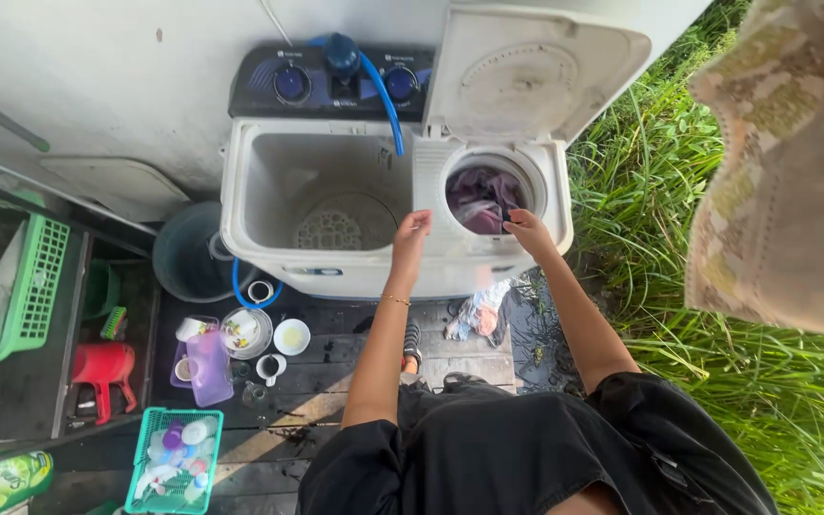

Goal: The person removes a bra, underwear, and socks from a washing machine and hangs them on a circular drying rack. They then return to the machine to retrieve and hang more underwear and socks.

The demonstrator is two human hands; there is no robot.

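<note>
At washing machine (317, 272) front: left hand (413, 232) fingers curled, empty, on the rim between tubs; right hand (527, 229) loosely curled at spinner rim, touching purple laundry (482, 197) inside; grip unclear.

Both arms are reaching toward twelve o'clock; left hand (412, 232) is curling loosely, right hand (526, 232) at its three o'clock, fingers bent.

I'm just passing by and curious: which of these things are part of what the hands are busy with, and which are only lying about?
In use:
- left hand, on the washer rim
- right hand, at the spinner tub
- wet clothes
- open lid

Lying about:
- green basket
- red jug
- cups and bowls
- bucket
- hanging cloth
</note>
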